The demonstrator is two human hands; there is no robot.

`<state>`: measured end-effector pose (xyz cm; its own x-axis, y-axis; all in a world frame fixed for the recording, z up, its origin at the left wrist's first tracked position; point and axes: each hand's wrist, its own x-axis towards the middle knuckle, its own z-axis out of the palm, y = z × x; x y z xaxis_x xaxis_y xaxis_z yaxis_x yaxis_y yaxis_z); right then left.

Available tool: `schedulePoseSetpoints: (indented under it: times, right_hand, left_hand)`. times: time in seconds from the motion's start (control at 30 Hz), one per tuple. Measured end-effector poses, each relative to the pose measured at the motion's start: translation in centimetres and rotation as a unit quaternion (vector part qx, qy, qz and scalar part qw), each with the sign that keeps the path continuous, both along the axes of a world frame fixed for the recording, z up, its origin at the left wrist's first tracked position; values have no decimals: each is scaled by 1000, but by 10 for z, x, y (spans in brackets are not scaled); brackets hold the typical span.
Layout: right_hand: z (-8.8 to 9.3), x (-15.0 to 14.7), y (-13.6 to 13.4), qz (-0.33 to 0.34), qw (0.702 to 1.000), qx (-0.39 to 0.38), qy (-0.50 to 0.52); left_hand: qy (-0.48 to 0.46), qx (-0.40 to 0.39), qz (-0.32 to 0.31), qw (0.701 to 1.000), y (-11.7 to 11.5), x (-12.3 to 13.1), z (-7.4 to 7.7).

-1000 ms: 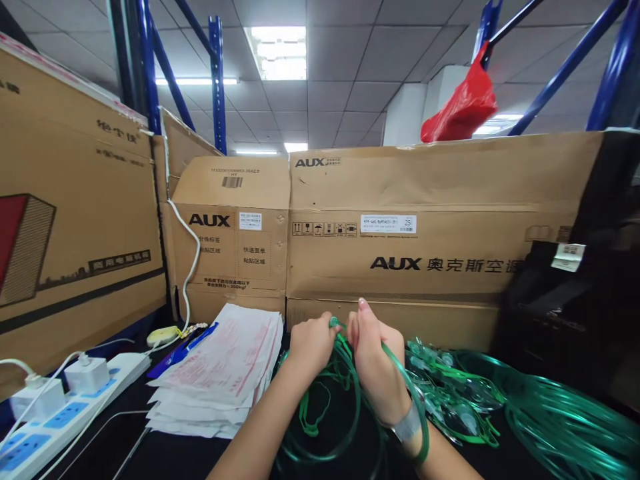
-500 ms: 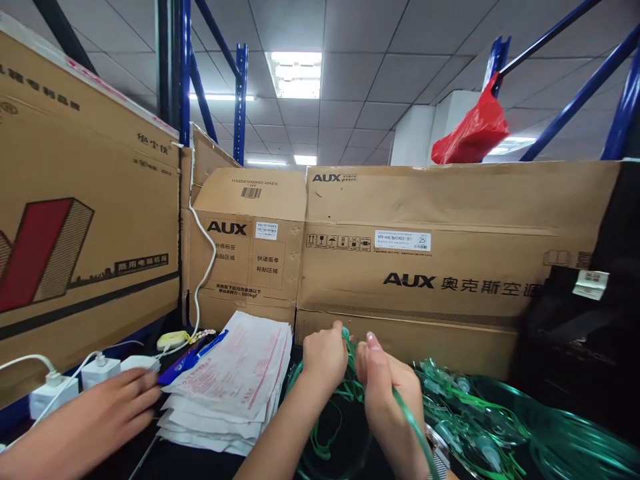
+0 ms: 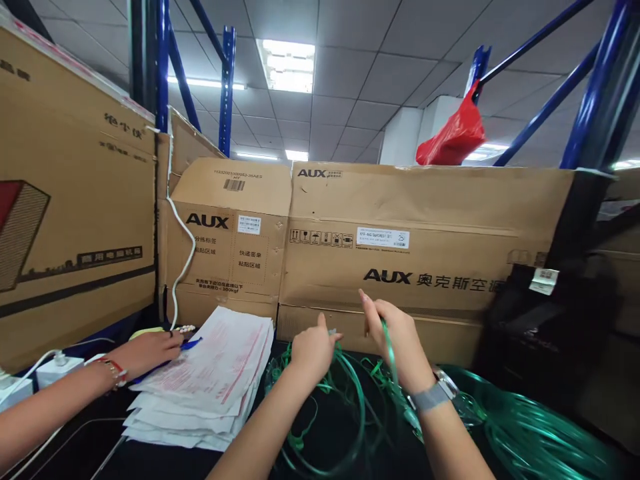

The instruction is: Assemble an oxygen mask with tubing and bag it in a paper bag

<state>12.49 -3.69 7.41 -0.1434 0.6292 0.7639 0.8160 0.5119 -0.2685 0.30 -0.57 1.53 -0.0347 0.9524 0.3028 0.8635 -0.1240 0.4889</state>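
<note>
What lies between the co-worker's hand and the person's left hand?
In the head view, a stack of white, red-printed sheets fills most of that stretch, with some green plastic nearer the left hand.

Bare left hand (image 3: 314, 350) and right hand (image 3: 397, 340), with a wide grey band (image 3: 429, 398) around the right wrist.

The left forearm (image 3: 270, 413) is uncovered as far as it shows, its wrist bare; the right forearm (image 3: 455, 437) is just as uncovered below the band. That band is flat and smooth-looking, with a faint silvery sheen, and wraps squarely across the wrist. On the wrist's outer side sits a shiny metal piece (image 3: 447, 381) with bright, rounded edges; whether watch case or clasp cannot be told.
</note>
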Motion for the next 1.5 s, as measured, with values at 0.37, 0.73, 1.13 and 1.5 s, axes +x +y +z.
schedulePoseSetpoints:
  times: [0.37, 0.73, 1.13, 1.5]
  right_hand:
    - [-31, 59, 76, -76, 983, -90, -143]
    - [-8, 7, 10, -79, 969, 83, -219]
    - [-60, -60, 0, 15, 972, 114, -205]
    - [-58, -62, -2, 27, 976, 118, -181]
  left_hand:
    - [-166, -8, -126, 978, -25, -71, 50]
    - [-196, 164, -55, 965, -46, -82, 60]
    - [-52, 65, -111, 990, -44, -94, 52]
    - [-142, 36, -161, 976, -42, -103, 50]
